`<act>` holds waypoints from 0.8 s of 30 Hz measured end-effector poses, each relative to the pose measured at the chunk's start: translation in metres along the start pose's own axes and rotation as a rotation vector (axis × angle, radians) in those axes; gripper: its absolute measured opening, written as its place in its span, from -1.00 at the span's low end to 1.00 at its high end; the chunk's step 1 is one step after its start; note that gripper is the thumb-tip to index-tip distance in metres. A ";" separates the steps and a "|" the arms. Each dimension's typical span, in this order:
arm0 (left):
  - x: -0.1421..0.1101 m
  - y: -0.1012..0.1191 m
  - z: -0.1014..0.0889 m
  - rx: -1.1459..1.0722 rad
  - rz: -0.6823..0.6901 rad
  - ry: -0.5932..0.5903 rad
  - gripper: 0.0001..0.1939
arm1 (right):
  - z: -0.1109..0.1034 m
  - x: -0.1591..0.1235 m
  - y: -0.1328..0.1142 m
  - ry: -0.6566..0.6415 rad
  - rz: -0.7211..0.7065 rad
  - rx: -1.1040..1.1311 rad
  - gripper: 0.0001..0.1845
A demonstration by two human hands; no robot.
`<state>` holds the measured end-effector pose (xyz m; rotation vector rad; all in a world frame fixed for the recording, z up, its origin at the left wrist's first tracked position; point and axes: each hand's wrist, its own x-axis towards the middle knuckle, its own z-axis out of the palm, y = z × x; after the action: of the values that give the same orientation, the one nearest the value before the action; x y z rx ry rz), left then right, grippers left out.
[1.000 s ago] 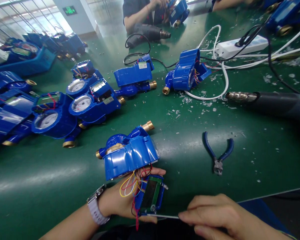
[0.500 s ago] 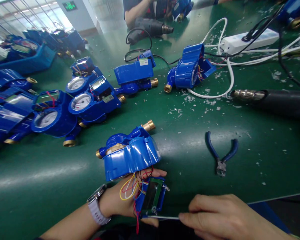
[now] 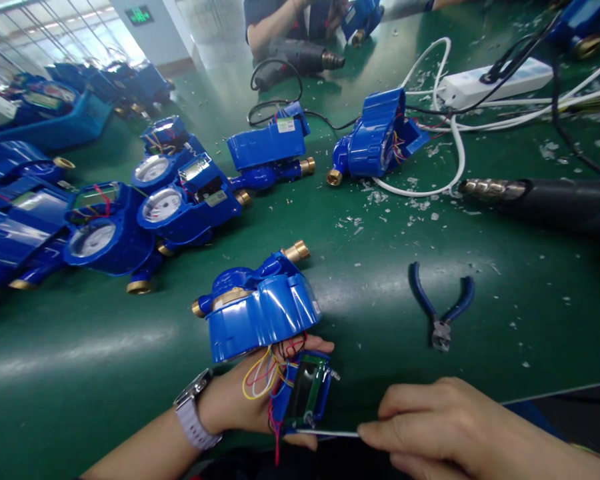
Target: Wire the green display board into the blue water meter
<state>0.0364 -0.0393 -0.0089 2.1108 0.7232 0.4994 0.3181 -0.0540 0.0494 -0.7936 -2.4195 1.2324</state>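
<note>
Screw work on the display module (image 3: 305,393): looks like the corner screw, so the next move calls for keeping the tip seated and turning. Right hand (image 3: 445,427) pinches a thin screwdriver (image 3: 330,433), tip at that corner. Left hand (image 3: 235,400), partly closed, cradles the module below the blue water meter housing (image 3: 263,313), over the green counter (image 3: 80,333). Side cutters (image 3: 443,313) lie to the right; heat gun (image 3: 555,203) beyond.

A blue water meter (image 3: 260,310) sits tilted with brass ends (image 3: 296,251) showing, its yellow and red wires (image 3: 260,380) leading to a display module (image 3: 305,393), with a thin screwdriver (image 3: 327,433) at its lower edge.
</note>
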 end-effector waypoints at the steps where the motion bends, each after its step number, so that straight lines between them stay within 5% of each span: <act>1: -0.001 -0.001 0.000 -0.005 0.000 -0.005 0.00 | 0.000 0.002 0.000 0.022 -0.010 0.013 -0.52; 5: -0.003 -0.004 0.001 -0.037 0.014 -0.030 0.01 | 0.000 0.005 0.002 0.100 -0.077 0.039 -0.47; 10: -0.004 -0.005 0.001 -0.073 0.013 -0.040 0.03 | -0.001 0.003 0.006 0.035 -0.012 0.103 -0.64; 15: -0.003 -0.002 -0.002 -0.080 -0.007 -0.057 0.02 | -0.002 0.006 0.007 -0.015 -0.004 0.068 -0.56; 19: -0.001 -0.001 -0.001 -0.049 -0.117 -0.060 -0.03 | 0.001 0.007 0.008 -0.001 -0.074 -0.064 -0.45; 24: -0.002 -0.004 0.003 0.029 -0.058 -0.046 -0.10 | -0.001 0.009 0.000 -0.076 -0.117 -0.360 -0.41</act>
<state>0.0351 -0.0408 -0.0143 2.1151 0.7669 0.4097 0.3112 -0.0478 0.0501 -0.6947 -2.7497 0.8071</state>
